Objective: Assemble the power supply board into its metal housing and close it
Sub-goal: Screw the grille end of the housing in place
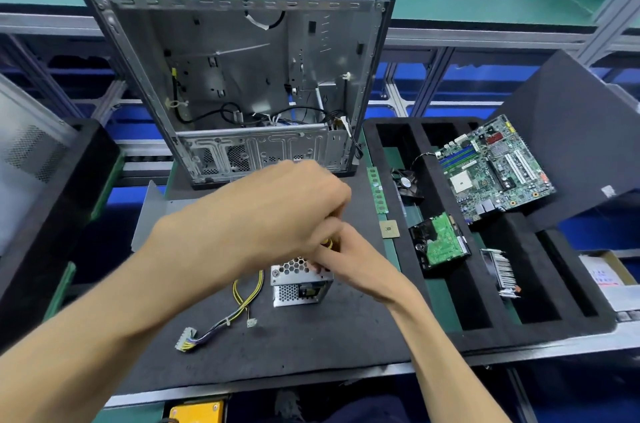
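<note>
The small silver power supply housing (299, 291) with honeycomb vents stands on the black mat (311, 346). Its yellow and black cable harness (244, 298) trails left to a white connector (185, 341). My left hand (277, 214) hovers just above the housing with its fingers curled round a tool. Only a yellow bit of the tool (327, 243) shows. My right hand (356, 261) comes in from the right, and its fingertips pinch the housing's top edge. The board inside is hidden.
An open PC case (242, 76) stands upright behind the mat. A grey metal plate (152, 214) lies at the mat's left. On the right, a black foam tray (450, 318) holds a motherboard (491, 169), hard drive (440, 244), fan (405, 180) and heatsink (502, 270). A RAM stick (377, 190) and CPU (389, 229) lie beside it.
</note>
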Tool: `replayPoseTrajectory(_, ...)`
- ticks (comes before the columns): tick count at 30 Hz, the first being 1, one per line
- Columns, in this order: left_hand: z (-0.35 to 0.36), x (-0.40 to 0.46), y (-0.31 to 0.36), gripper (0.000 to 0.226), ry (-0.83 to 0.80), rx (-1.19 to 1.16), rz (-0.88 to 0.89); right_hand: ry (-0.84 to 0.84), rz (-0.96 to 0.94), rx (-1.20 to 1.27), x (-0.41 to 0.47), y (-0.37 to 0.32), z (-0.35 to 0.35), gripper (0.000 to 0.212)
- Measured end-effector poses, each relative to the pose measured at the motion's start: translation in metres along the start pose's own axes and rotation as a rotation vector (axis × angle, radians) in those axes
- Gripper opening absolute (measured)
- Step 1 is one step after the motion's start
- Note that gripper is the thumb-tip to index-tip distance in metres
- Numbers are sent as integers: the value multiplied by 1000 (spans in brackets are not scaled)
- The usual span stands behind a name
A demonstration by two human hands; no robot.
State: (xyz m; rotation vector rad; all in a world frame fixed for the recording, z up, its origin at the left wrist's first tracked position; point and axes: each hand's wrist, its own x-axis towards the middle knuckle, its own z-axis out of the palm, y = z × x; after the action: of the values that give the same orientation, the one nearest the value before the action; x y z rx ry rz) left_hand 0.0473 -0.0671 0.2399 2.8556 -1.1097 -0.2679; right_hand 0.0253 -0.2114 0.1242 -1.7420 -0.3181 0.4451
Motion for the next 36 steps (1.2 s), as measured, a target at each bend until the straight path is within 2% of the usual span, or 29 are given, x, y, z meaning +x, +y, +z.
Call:
replayPoseTrajectory(1, 0, 0, -2, 9, -25, -77, 52, 20, -8, -2, 1, 1, -2, 11)
replayPoseTrajectory(4, -1, -1, -2, 24, -76, -242, 165, 38, -22, 6, 0, 0, -5, 6)
replayPoseTrajectory(7, 4, 0, 2, 35, 20, -121, 54, 37, -11, 11, 0, 0, -6, 24)
replayPoseTrajectory(9, 1, 1, 2, 38, 30, -18, -41, 20, 14, 18, 1, 3, -7, 19)
replayPoseTrajectory(12, -2, 5, 3, 15, -55, -127, 76, 50, 25, 4, 1, 6, -8, 16)
replayPoseTrajectory(14, -5, 3, 3, 28, -130, -148, 128, 61, 39, -10, 0, 5, -9, 23)
replayPoseTrajectory(16, -6, 1, 4, 26, -76, -129, 107, 47, 22, -17, 0, 3, -8, 19)
replayPoseTrajectory(19, -2, 2, 5, 35, 35, -25, 37, 33, 37, -1, 1, 2, -7, 12)
replayPoseTrajectory(22, -4, 5, -2, 12, -19, -105, 91, 38, 16, 27, 3, 1, -6, 20)
replayPoseTrajectory(25, -4, 1, -3, 19, -42, -197, 129, 46, 32, 53, 4, 1, -7, 14)
replayPoseTrajectory(28, 3, 3, 0, 31, 73, -59, 33, 30, 45, 46, 5, 3, -5, 12)
replayPoseTrajectory(30, 3, 4, -2, 21, 60, -73, 39, 34, 50, 80, 6, 5, -3, 14)
replayPoseTrajectory(32, -2, 2, -6, 8, -2, -205, 110, 39, 41, 105, 7, 8, -2, 18)
replayPoseTrajectory(34, -5, -1, -5, 15, -43, -246, 125, 26, 35, 89, 7, 9, -2, 13)
replayPoseTrajectory(36, -2, -2, -1, 29, -19, -130, 41, 8, 34, 83, 7, 11, -1, 8)
